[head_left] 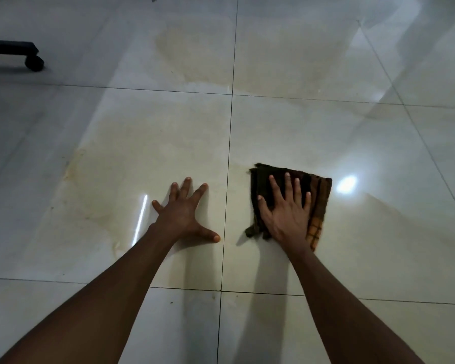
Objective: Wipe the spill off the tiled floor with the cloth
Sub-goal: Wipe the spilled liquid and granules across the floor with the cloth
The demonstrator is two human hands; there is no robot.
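Yellowish spill film spreads across the glossy pale tiled floor, mostly left and ahead of the folded brown checked cloth. Right hand presses it flat, fingers spread; left hand braces, empty. Overlapping strokes leftward should work best.

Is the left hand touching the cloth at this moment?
Apart. The head view shows the left hand flat on bare tile, with a grout line and open floor between it and the brown checked cloth under the right hand.
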